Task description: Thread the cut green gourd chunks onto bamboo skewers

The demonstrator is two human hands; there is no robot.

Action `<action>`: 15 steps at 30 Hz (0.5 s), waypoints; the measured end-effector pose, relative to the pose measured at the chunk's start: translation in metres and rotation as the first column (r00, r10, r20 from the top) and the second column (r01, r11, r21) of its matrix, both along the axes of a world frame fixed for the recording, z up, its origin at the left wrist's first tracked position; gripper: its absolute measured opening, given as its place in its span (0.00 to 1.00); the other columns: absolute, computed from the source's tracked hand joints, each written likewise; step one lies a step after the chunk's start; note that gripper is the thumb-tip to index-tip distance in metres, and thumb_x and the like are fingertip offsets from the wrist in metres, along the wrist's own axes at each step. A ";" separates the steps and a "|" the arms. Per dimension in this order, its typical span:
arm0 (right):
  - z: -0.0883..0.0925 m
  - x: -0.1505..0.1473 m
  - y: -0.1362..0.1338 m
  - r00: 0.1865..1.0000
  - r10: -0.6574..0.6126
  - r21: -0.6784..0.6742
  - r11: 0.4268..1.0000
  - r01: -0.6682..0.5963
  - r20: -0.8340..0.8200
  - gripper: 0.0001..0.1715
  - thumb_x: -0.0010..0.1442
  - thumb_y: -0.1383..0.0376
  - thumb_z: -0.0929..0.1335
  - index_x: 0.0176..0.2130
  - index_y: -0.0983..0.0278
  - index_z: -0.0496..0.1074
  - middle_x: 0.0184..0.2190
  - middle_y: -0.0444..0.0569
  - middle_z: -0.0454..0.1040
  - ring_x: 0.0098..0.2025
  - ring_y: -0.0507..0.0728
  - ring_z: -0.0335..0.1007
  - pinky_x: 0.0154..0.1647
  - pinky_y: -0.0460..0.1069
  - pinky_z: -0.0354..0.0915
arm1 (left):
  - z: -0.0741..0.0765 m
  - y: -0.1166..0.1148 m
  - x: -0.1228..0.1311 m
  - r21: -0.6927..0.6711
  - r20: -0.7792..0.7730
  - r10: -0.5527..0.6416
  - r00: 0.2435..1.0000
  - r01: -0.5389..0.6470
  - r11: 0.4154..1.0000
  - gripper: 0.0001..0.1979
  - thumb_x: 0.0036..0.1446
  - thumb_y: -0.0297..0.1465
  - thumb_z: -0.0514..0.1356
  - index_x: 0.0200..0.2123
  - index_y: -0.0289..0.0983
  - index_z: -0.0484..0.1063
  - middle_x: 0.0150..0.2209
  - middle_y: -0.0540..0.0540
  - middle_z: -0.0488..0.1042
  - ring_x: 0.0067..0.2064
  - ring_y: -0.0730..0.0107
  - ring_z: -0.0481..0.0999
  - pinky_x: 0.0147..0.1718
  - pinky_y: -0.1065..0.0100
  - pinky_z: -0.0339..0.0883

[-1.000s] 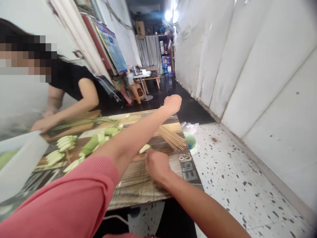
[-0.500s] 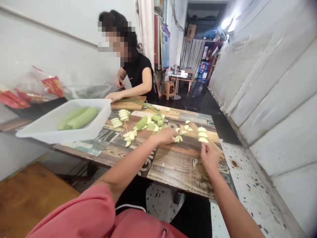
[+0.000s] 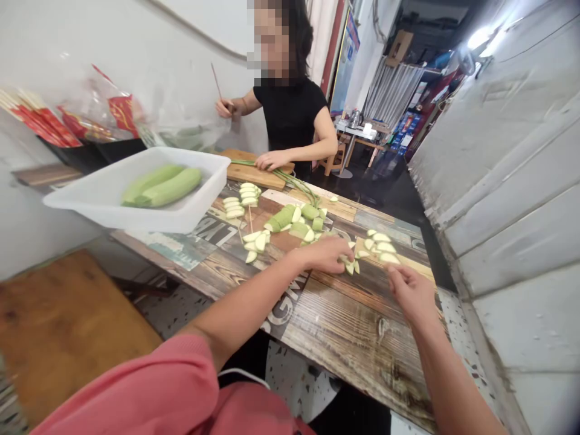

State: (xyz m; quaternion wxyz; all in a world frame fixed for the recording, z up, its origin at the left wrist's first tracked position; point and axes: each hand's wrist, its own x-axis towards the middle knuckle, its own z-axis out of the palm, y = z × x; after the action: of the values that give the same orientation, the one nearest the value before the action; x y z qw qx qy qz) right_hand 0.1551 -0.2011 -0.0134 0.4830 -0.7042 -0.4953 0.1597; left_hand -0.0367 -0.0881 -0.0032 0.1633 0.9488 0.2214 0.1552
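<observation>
My left hand [image 3: 327, 252] lies on the wooden table [image 3: 348, 320], its fingers closed over small pale green vegetable slices [image 3: 350, 264]. My right hand [image 3: 411, 292] rests just to the right, its fingers curled near a skewered row of slices [image 3: 383, 246]; what it holds is hidden. More cut slices [image 3: 255, 241] and green chunks [image 3: 294, 219] lie further left on the table.
A white tub [image 3: 113, 199] with whole green gourds [image 3: 163, 187] sits at the table's left end. Across the table a person in black holds a skewer [image 3: 216, 81] and touches a cutting board [image 3: 256, 175] with green stalks. A wooden bench [image 3: 67, 326] is at lower left, a white wall on the right.
My view has swung left, away from the right wall. My left hand came down from the air onto the slices. The other person raised a skewer.
</observation>
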 end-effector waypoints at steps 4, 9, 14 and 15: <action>-0.006 -0.004 0.014 0.998 -0.066 0.039 0.997 0.067 -0.018 0.21 0.53 0.54 0.64 0.34 0.70 0.73 0.14 0.39 0.60 0.15 0.48 0.52 0.17 0.44 0.51 | 0.000 -0.013 0.006 0.005 -0.090 0.172 0.981 -0.172 0.985 0.11 0.46 0.36 0.58 0.30 0.38 0.77 0.30 0.43 0.74 0.41 0.57 0.68 0.45 0.60 0.53; -0.025 -0.002 0.009 0.985 -0.052 0.092 0.995 0.037 0.165 0.20 0.56 0.55 0.62 0.36 0.68 0.74 0.21 0.46 0.71 0.23 0.52 0.64 0.26 0.46 0.59 | -0.020 -0.037 0.036 0.137 -0.006 0.474 0.881 -0.469 0.873 0.21 0.49 0.44 0.57 0.31 0.31 0.74 0.35 0.34 0.71 0.45 0.48 0.64 0.47 0.51 0.48; -0.024 -0.002 0.007 0.969 -0.027 0.149 0.989 -0.010 0.245 0.20 0.57 0.56 0.61 0.36 0.67 0.73 0.30 0.49 0.75 0.30 0.55 0.70 0.35 0.47 0.63 | -0.022 -0.045 0.044 0.050 -0.033 0.488 0.872 -0.487 0.872 0.11 0.51 0.35 0.56 0.34 0.34 0.72 0.38 0.37 0.70 0.46 0.52 0.64 0.44 0.53 0.52; -0.023 -0.003 0.007 0.968 -0.022 0.150 0.989 -0.016 0.250 0.19 0.58 0.56 0.60 0.36 0.67 0.73 0.29 0.49 0.75 0.30 0.54 0.70 0.34 0.47 0.63 | -0.022 -0.044 0.043 0.020 -0.034 0.489 0.872 -0.488 0.872 0.09 0.50 0.32 0.56 0.34 0.35 0.72 0.38 0.38 0.71 0.45 0.52 0.64 0.44 0.54 0.53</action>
State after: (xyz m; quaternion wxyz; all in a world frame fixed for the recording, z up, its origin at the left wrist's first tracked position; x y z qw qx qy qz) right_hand 0.1525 -0.1946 -0.0368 0.4686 -0.6808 -0.5621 0.0305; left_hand 0.0064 -0.1322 -0.0250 0.1094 0.8658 0.4560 0.1744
